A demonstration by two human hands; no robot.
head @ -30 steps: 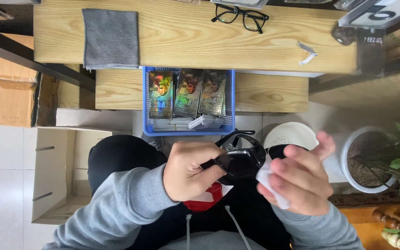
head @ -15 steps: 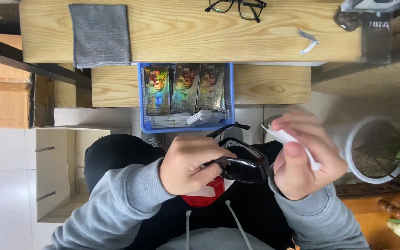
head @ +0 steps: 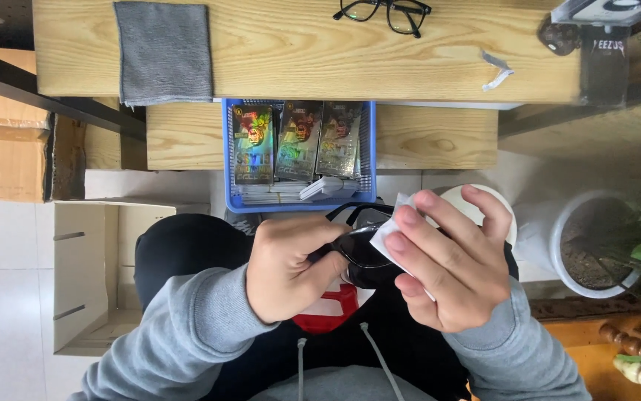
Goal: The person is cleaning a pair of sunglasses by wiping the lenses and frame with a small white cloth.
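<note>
Left hand: the left hand (head: 287,267) is curled closed, thumb and fingers pinching the dark sunglasses (head: 358,249) by the left side of the frame.
Right hand: the right hand (head: 447,263) is partly closed, fingers bent, pressing a small white wipe (head: 386,236) against the right lens; thumb sits under, index and middle fingers lie on top.
Sunglasses: held between both hands above the lap, just below the blue basket (head: 369,160); one thin black arm of the frame sticks up toward the basket's lower edge.
Wipe: folded, touching the lens, mostly covered by the right hand's fingers.
Basket: hangs at the front edge of the wooden table (head: 298,52), holding shiny packets upright and some white cards.
Above the basket: a grey cloth (head: 163,50) lies flat on the table to the upper left; black eyeglasses (head: 384,12) lie to the upper right, well apart from both hands.
Right of the basket: a white plant pot (head: 584,245) with soil, beside the right hand.
</note>
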